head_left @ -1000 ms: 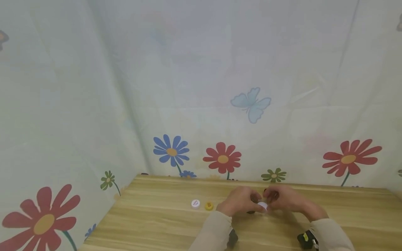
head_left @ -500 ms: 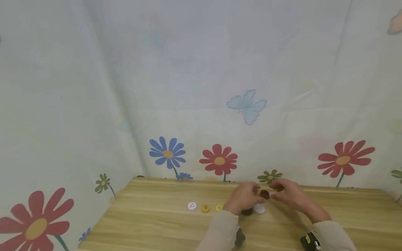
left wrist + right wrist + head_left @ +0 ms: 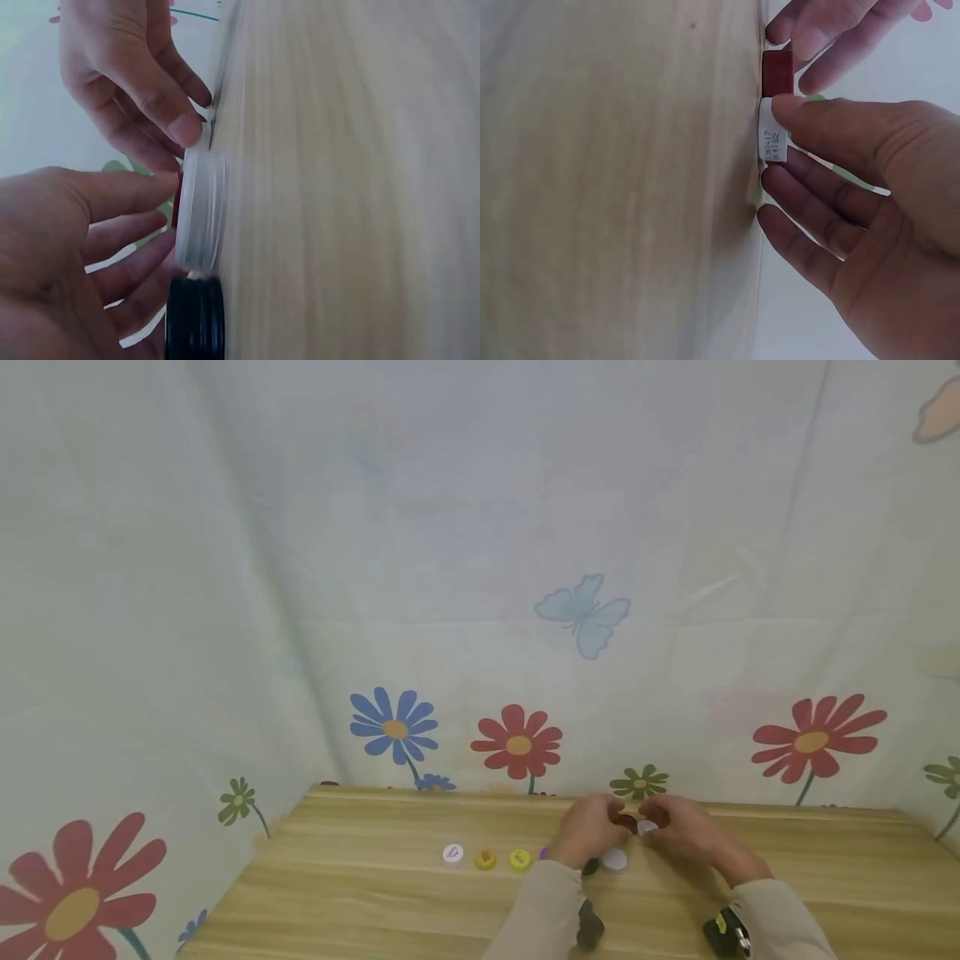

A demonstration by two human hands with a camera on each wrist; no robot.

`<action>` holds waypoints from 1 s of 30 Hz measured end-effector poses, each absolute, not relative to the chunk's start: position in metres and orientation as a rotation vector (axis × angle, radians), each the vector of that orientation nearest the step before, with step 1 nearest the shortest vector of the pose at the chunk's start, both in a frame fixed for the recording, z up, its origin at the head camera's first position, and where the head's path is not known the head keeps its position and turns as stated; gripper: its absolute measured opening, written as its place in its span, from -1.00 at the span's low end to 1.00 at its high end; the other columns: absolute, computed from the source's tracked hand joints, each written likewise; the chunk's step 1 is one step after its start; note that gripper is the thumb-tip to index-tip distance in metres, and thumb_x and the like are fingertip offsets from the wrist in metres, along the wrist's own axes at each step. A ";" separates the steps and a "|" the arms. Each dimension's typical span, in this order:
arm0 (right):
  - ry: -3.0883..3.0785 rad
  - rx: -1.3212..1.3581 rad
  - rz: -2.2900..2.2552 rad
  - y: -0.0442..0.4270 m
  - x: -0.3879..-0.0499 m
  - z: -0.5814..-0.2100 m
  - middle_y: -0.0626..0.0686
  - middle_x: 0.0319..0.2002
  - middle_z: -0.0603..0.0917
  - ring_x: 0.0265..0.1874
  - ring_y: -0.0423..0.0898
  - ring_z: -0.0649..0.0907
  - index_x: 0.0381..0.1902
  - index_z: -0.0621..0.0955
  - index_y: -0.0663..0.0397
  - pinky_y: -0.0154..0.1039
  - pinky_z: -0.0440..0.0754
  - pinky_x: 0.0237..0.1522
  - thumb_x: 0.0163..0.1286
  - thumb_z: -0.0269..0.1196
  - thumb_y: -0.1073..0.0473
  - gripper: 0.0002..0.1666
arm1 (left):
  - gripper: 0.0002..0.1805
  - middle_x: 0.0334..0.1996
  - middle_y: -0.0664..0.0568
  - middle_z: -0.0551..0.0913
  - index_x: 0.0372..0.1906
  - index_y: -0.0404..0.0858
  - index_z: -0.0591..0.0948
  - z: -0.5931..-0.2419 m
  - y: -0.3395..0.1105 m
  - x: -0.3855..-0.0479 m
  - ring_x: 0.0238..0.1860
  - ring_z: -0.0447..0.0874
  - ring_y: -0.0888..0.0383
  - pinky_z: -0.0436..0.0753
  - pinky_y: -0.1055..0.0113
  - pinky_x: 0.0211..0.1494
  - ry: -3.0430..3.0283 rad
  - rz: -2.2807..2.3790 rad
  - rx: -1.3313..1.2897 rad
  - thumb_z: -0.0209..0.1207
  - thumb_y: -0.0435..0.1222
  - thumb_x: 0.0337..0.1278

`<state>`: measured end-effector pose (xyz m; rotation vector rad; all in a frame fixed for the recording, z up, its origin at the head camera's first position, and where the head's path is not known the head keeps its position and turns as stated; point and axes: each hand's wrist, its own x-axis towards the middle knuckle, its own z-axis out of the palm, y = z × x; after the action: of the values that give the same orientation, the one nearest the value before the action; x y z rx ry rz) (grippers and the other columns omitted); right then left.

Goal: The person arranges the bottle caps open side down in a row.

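Note:
My left hand (image 3: 591, 831) holds a dark red bottle cap (image 3: 627, 823) at its fingertips. Beside it, my right hand (image 3: 686, 833) pinches a white cap (image 3: 648, 828) between thumb and fingers. In the right wrist view the white cap (image 3: 772, 131), with small printed characters on its side, sits against the red cap (image 3: 778, 73), both at the table surface. Nearer the person lie a whitish, translucent lid (image 3: 201, 210) and a ridged black cap (image 3: 195, 319), the black one partly hidden by the left hand in the head view.
Left of the hands, a white cap (image 3: 452, 855), an orange-yellow cap (image 3: 485, 859) and a bright yellow cap (image 3: 520, 860) lie in a row. A purple cap (image 3: 544, 854) peeks out by the left wrist. The wooden table (image 3: 360, 893) ends at a flowered curtain (image 3: 450, 568).
Both hands have moved toward the table's back edge, exposing the whitish lid, the black cap and the yellow and purple caps. The red cap and right-hand white cap have come closer together.

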<state>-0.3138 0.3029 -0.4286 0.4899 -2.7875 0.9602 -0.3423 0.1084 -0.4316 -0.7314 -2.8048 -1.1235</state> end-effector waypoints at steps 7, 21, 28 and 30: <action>-2.823 0.390 0.927 0.303 -0.314 -0.428 0.27 -0.11 0.75 -0.07 0.24 0.72 -0.03 0.66 0.46 0.23 0.66 0.04 0.28 0.47 0.38 -0.65 | -0.66 -0.21 0.08 0.80 0.02 -0.24 0.80 -0.434 0.108 -0.340 -0.19 0.69 0.23 0.64 0.33 0.00 -2.781 -1.178 -0.636 0.51 -0.28 0.11; -2.748 0.597 0.882 0.291 -0.317 -0.430 0.16 -0.15 0.78 -0.09 0.21 0.73 -0.09 0.72 0.34 0.22 0.67 0.04 0.12 0.43 0.43 -0.66 | -0.75 -0.33 0.16 0.77 -0.06 -0.20 0.81 -0.435 0.111 -0.342 -0.29 0.63 0.30 0.60 0.35 -0.07 -2.793 -1.228 -0.642 0.51 -0.37 0.14; -2.743 0.566 0.881 0.287 -0.318 -0.429 0.14 -0.16 0.80 -0.08 0.21 0.75 -0.09 0.73 0.30 0.23 0.67 0.06 0.13 0.45 0.44 -0.66 | -0.75 -0.30 0.17 0.80 -0.07 -0.19 0.82 -0.435 0.108 -0.343 -0.25 0.65 0.31 0.58 0.37 -0.05 -2.777 -1.201 -0.702 0.50 -0.37 0.11; -2.724 0.578 0.879 0.286 -0.318 -0.429 0.13 -0.18 0.81 -0.09 0.20 0.76 -0.11 0.74 0.27 0.21 0.68 0.04 0.15 0.47 0.42 -0.70 | -0.72 -0.26 0.14 0.81 -0.04 -0.21 0.81 -0.434 0.106 -0.344 -0.24 0.67 0.32 0.59 0.39 -0.05 -2.765 -1.229 -0.738 0.48 -0.39 0.11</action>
<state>-0.3178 0.2865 -0.4292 0.5785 -2.7242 0.8790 -0.3436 0.1057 -0.4343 -0.7378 -2.7651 -1.2286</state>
